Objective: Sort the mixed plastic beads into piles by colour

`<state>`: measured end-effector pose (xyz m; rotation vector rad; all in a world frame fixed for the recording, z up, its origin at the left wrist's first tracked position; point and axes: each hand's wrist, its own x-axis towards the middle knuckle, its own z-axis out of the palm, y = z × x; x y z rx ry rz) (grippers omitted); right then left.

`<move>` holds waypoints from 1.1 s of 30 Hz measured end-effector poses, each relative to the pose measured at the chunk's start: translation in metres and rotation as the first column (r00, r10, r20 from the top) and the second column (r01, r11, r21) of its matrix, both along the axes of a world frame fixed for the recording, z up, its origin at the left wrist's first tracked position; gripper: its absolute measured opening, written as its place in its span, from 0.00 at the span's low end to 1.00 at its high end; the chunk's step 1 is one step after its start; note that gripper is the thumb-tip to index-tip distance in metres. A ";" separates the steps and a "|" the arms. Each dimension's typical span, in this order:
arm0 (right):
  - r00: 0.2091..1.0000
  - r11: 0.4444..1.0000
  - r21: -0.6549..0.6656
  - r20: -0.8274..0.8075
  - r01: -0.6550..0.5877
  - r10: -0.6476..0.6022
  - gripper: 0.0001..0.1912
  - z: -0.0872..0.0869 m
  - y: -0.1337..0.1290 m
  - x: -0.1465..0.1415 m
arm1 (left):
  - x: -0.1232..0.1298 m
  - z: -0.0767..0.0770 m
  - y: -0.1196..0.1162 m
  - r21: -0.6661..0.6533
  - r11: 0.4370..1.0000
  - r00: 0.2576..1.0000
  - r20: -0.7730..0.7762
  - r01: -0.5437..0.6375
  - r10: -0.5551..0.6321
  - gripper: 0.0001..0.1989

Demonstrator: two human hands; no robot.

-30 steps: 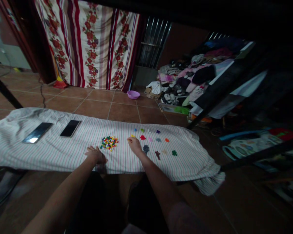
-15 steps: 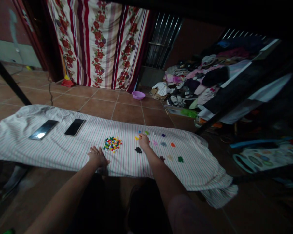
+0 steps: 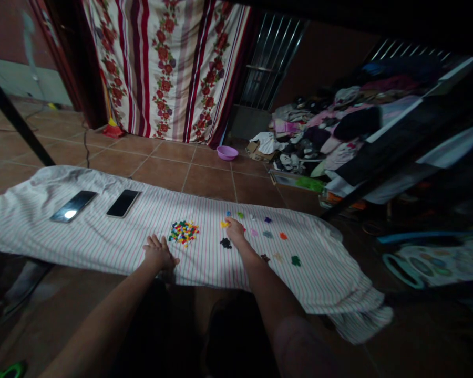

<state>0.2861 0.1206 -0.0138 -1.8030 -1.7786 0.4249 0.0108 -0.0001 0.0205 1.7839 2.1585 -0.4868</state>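
Note:
My left hand [image 3: 160,253] lies with fingers spread on the striped cloth [image 3: 114,244], just below a mixed heap of tiny coloured pieces [image 3: 183,232]. My right hand [image 3: 235,230] has its fingers drawn together at a small yellow cluster [image 3: 224,224]; whatever is between the fingertips is too small to make out. Below that hand is a black cluster [image 3: 226,243]. Around it sit single-colour clusters: blue [image 3: 228,213], light green [image 3: 240,215], white [image 3: 253,217], purple [image 3: 268,220], pink [image 3: 254,232], grey [image 3: 267,234], orange [image 3: 283,236], brown [image 3: 265,258], beige [image 3: 278,257] and dark green [image 3: 295,261]. My hand partly covers a red one.
Two phones [image 3: 123,203] lie at the cloth's left. Beyond, on the tiled floor, are a purple basin [image 3: 227,153] and a large pile of clothes [image 3: 319,126]. A floral curtain [image 3: 173,73] hangs behind. Dark metal bars [image 3: 19,123] slant at both sides.
The view has shifted slightly, so the scene sits a little further right. My right hand stays by the yellow cluster with hardly any movement, and my left hand keeps its place.

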 end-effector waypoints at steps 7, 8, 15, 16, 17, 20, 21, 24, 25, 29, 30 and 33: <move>0.982 0.999 0.004 -0.184 0.033 -0.032 0.26 -0.007 0.003 0.003 | -0.001 -0.003 0.000 -0.003 1.000 1.000 -0.003 -0.003 0.003 0.53; 0.981 0.999 0.003 -0.191 0.035 -0.034 0.26 -0.007 0.004 0.003 | -0.001 -0.003 0.000 -0.005 1.000 1.000 -0.001 -0.004 0.004 0.54; 0.978 1.000 -0.021 -0.208 0.013 -0.017 0.26 -0.011 0.006 0.004 | -0.001 -0.001 -0.001 -0.002 1.000 1.000 0.014 -0.003 0.003 0.53; 0.981 1.000 -0.023 -0.194 0.009 -0.013 0.26 -0.010 0.006 0.004 | -0.001 0.001 -0.002 -0.005 1.000 1.000 0.020 -0.004 0.004 0.53; 0.985 1.000 -0.027 -0.174 0.008 -0.012 0.25 -0.009 0.005 0.005 | 0.000 0.004 -0.002 -0.011 1.000 1.000 0.023 -0.005 0.005 0.53; 0.996 0.999 -0.040 -0.092 0.018 -0.021 0.24 -0.003 0.003 0.007 | 0.002 0.010 -0.004 -0.030 1.000 1.000 0.024 -0.008 0.009 0.52; 0.997 0.999 -0.036 -0.067 0.029 -0.031 0.23 -0.001 0.001 0.007 | 0.002 0.011 -0.004 -0.035 0.999 1.000 0.027 -0.011 0.012 0.52; 0.999 0.999 0.028 -0.024 0.037 -0.036 0.20 0.007 -0.004 0.000 | 0.002 0.011 -0.005 -0.025 0.999 0.999 0.046 -0.021 0.022 0.53; 1.000 0.998 0.058 -0.023 0.018 -0.017 0.19 0.009 -0.006 -0.005 | 0.001 0.009 -0.005 -0.018 1.000 0.998 0.052 -0.022 0.023 0.53; 0.987 0.982 0.120 -0.059 -0.143 0.150 0.16 0.015 -0.016 -0.031 | -0.001 0.003 -0.004 -0.005 1.000 0.999 0.041 -0.006 0.006 0.53; 0.978 0.975 0.119 -0.069 -0.190 0.199 0.15 0.015 -0.019 -0.040 | -0.001 0.002 -0.003 -0.008 1.000 0.999 0.036 -0.003 0.004 0.53; 0.947 0.948 0.082 -0.074 -0.307 0.313 0.13 0.012 -0.031 -0.066 | -0.001 0.003 -0.004 -0.015 1.000 1.000 0.026 -0.010 0.011 0.52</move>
